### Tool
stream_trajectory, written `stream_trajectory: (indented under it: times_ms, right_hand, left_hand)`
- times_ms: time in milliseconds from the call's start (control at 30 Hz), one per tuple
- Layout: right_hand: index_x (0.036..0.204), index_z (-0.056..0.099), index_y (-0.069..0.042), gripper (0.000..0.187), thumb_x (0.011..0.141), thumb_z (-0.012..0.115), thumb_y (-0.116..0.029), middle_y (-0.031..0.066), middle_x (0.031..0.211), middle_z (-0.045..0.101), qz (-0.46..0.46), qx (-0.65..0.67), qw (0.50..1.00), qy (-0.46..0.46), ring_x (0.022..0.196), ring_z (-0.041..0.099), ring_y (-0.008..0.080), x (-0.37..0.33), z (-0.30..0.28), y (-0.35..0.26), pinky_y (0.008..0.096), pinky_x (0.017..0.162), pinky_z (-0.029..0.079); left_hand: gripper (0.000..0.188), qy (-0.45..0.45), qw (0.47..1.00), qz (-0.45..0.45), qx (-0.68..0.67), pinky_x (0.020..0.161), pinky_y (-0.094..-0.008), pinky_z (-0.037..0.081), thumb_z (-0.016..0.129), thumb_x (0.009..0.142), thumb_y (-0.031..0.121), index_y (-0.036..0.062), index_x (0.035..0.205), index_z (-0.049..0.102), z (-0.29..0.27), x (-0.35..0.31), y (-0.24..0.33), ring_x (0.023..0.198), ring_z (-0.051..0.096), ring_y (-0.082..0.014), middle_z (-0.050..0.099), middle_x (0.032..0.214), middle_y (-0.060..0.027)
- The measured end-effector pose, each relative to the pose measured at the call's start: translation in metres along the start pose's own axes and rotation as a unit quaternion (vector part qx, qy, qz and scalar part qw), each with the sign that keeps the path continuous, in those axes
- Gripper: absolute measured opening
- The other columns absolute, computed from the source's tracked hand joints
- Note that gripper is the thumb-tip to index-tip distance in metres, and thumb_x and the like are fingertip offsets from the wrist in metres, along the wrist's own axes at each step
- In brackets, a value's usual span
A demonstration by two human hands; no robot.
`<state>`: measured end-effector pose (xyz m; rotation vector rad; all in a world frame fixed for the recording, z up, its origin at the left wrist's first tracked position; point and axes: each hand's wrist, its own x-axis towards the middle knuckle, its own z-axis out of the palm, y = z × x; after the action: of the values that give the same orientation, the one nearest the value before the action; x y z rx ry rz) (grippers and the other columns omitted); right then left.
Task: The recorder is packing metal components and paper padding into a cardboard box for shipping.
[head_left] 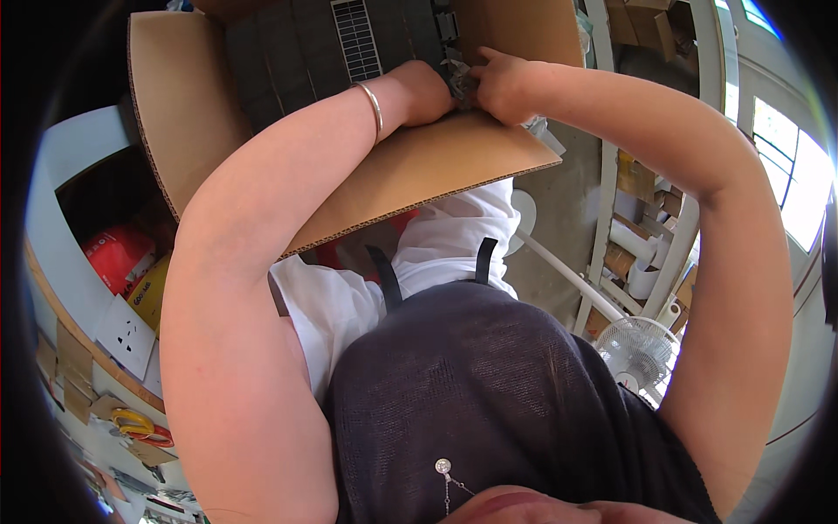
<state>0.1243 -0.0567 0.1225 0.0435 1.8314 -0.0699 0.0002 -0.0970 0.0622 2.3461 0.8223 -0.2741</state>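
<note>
A large open cardboard box (pixel 436 157) stands before me, with its near flap folded out toward me. Inside lie flat dark grey pieces (pixel 279 57) side by side, one with a pale-framed grid strip (pixel 356 39). My left hand (pixel 425 92), bent over the near edge, is curled closed; its fingertips are mostly hidden. Opposite it, my right hand (pixel 506 87) is closed at the near right corner, its index finger raised a little. Between the hands is a crumpled, greyish see-through wrapping (pixel 459 79), which the right fingers pinch. More of it (pixel 546 133) shows under the right wrist.
A white standing fan (pixel 637 354) is at the right, beside shelves (pixel 642 236) holding cartons and rolls. On the left are a table edge (pixel 96 349), a red bag (pixel 120 258), a white power socket (pixel 127 336) and tape rolls (pixel 135 424).
</note>
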Motion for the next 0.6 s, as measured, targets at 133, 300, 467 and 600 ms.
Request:
stream_trajectory:
  times_ms: [133, 300, 467, 600]
  right_hand:
    - [0.104, 0.065, -0.017, 0.031, 0.075, 0.055, -0.018, -0.0029, 0.111, 0.06, -0.001, -0.064, 0.996, -0.066, 0.12, 0.038, 0.0195, 0.0, -0.008, -0.005, 0.0454, 0.096, 0.024]
    - [0.112, 0.062, -0.015, 0.039, 0.074, 0.054, -0.02, -0.0003, 0.116, 0.059, -0.004, -0.047, 0.996, -0.08, 0.129, 0.029, 0.0239, 0.007, -0.001, -0.003, 0.0488, 0.105, 0.015]
    - [0.109, 0.064, -0.014, 0.038, 0.073, 0.056, -0.022, -0.0017, 0.121, 0.056, 0.003, -0.057, 0.991, -0.125, 0.13, 0.027, 0.0235, 0.009, -0.013, -0.003, 0.0488, 0.107, 0.012]
    - [0.104, 0.066, -0.016, 0.034, 0.072, 0.057, -0.023, -0.0021, 0.117, 0.058, 0.018, -0.034, 0.996, -0.082, 0.13, 0.027, 0.023, 0.015, -0.005, -0.001, 0.0469, 0.105, 0.014]
  left_hand:
    - [0.031, 0.007, 0.999, 0.031, 0.031, 0.075, -0.0368, 0.05, 0.039, 0.088, 0.023, 0.0108, 0.098, 0.065, 0.003, 0.007, -0.001, 0.089, 0.063, -0.0275, 0.065, 0.098, -0.01]
    - [0.03, -0.016, 0.998, 0.038, 0.055, 0.076, -0.0355, 0.05, 0.04, 0.085, 0.017, 0.0066, 0.094, 0.066, 0.003, 0.015, 0.001, 0.089, 0.063, -0.0275, 0.065, 0.098, -0.0119]
    - [0.029, 0.011, 0.998, 0.049, 0.03, 0.076, -0.0356, 0.05, 0.041, 0.085, 0.017, 0.0064, 0.093, 0.067, 0.003, 0.023, 0.003, 0.089, 0.063, -0.0274, 0.064, 0.099, -0.012]
    - [0.03, 0.029, 0.997, 0.069, 0.033, 0.076, -0.037, 0.05, 0.039, 0.086, 0.02, 0.0079, 0.095, 0.065, 0.002, 0.025, 0.001, 0.087, 0.062, -0.0288, 0.064, 0.097, -0.0125]
